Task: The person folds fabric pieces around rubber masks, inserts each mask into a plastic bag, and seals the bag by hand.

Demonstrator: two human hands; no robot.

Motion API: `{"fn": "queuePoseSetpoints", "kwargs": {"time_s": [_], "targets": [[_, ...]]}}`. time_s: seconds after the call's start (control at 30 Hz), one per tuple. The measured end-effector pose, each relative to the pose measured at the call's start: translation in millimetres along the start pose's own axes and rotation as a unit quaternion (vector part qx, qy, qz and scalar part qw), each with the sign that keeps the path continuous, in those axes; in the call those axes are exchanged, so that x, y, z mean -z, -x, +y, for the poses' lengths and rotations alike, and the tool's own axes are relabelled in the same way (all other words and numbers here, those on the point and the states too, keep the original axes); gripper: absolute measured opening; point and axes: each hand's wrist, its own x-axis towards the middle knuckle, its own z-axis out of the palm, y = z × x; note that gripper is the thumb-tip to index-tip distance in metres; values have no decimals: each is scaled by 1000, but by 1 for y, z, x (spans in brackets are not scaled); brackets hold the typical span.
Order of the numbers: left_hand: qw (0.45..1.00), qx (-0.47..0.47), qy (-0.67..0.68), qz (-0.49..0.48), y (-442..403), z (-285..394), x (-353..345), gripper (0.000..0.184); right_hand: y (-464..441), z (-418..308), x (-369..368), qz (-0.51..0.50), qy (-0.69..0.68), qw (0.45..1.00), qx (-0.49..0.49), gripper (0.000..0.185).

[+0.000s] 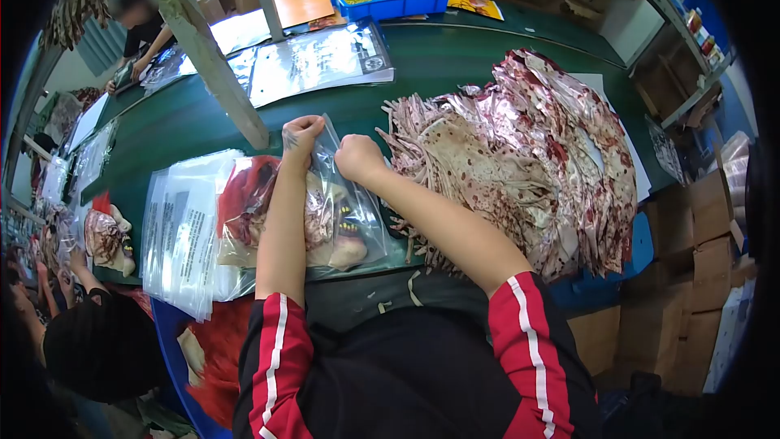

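Observation:
A clear plastic bag [370, 215] lies on the green table in front of me. Inside it is a rubber mask [327, 223] with red hair and yellow teeth, partly covered by my left forearm. My left hand [301, 140] pinches the bag's upper edge. Close beside it, my right hand [359, 158] is closed at the same edge of the bag. To the left, a stack of flat printed plastic bags [175, 223] touches the bagged mask. A large pile of cream latex pieces spattered with red [504, 167] rests to the right of my right hand.
A grey post [207, 57] rises from the table ahead. Behind it are plastic-wrapped sheets [321, 65] and a blue tray [398, 2]. Another mask [107, 240] lies left. Co-workers [97, 341] are at the left. Cardboard boxes [670, 293] stand right.

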Motion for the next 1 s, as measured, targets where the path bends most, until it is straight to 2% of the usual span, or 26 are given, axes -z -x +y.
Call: {"fn": "queuePoseSetpoints", "kwargs": {"time_s": [0.33, 0.57, 0.87, 1.0], "targets": [[999, -25, 4, 25, 4, 6, 2, 15, 101, 19, 17, 83, 52, 988, 118, 18], [999, -17, -10, 25, 4, 5, 2, 15, 153, 27, 24, 62, -7, 994, 92, 14], [999, -36, -28, 22, 9, 14, 0, 14, 215, 34, 26, 27, -55, 996, 66, 17], [999, -38, -4, -19, 9, 11, 0, 15, 226, 48, 3, -53, -105, 993, -11, 22]]}}
